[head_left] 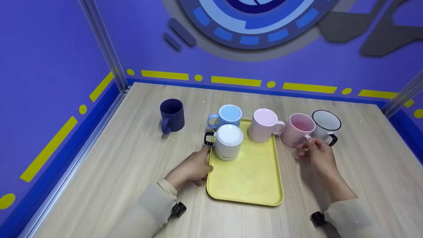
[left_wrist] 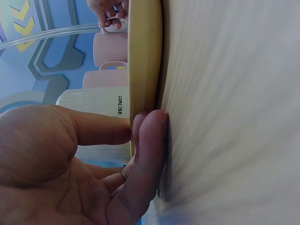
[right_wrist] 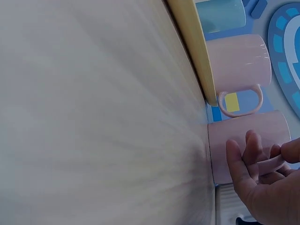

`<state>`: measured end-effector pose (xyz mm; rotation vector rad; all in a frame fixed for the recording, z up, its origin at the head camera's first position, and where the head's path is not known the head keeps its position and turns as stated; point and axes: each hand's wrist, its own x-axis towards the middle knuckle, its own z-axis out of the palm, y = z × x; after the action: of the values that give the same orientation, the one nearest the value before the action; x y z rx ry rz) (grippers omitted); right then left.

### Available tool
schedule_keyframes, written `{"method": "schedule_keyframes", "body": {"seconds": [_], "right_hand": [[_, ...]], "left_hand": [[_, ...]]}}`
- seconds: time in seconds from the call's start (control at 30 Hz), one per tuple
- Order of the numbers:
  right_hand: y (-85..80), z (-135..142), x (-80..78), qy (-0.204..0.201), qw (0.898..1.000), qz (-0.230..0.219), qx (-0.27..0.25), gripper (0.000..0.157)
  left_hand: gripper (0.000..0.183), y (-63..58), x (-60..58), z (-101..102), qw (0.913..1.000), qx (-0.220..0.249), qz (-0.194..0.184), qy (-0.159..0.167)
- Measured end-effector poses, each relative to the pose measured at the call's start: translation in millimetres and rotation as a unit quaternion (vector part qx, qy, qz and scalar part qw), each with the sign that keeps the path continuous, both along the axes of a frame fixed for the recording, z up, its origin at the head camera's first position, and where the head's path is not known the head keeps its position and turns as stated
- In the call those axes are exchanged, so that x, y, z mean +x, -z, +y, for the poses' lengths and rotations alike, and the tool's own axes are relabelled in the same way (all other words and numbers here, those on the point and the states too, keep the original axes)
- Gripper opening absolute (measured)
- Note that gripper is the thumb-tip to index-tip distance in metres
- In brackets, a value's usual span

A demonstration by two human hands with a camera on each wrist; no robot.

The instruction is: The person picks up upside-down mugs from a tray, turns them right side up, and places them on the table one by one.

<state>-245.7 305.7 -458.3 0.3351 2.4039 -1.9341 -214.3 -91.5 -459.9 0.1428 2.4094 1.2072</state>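
My left hand (head_left: 195, 166) grips the left rim of a yellow tray (head_left: 251, 185), its thumb (left_wrist: 103, 130) against the edge. With my right hand (head_left: 320, 154) I pinch the handle of a pink mug (right_wrist: 248, 136), which stands upright on the table right of the tray. On the tray are a white mug (head_left: 228, 143) with a black handle and a paler pink mug (head_left: 262, 127), its handle pointing right. A light blue mug (head_left: 230, 114) is at the tray's back left corner, its base hidden behind the white mug.
A white mug with a black rim (head_left: 325, 123) stands just behind the pink mug on the right. Off to the left is a dark blue mug (head_left: 173, 115). Purple walls (head_left: 148, 59) bound the wooden table (head_left: 138, 138) at the back and left.
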Motion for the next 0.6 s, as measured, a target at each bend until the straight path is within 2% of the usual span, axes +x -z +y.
{"method": "schedule_keyframes", "body": {"seconds": [0.1, 0.4, 0.6], "right_hand": [[0.0, 0.0, -1.9, -0.001, 1.0, 0.004, -0.012, 0.029], [-1.7, -2.7, -5.6, 0.01, 1.0, 0.003, 0.029, 0.032], [-1.6, -3.8, -8.2, 0.017, 0.999, 0.003, 0.03, 0.031]], "left_hand": [[0.069, -0.2, -0.1, 0.2, 1.0, -0.001, -0.001, 0.003], [0.067, -1.0, 0.3, 0.5, 1.0, -0.002, -0.004, 0.0], [0.066, 1.6, -0.9, 0.8, 1.0, 0.002, -0.001, -0.001]]}}
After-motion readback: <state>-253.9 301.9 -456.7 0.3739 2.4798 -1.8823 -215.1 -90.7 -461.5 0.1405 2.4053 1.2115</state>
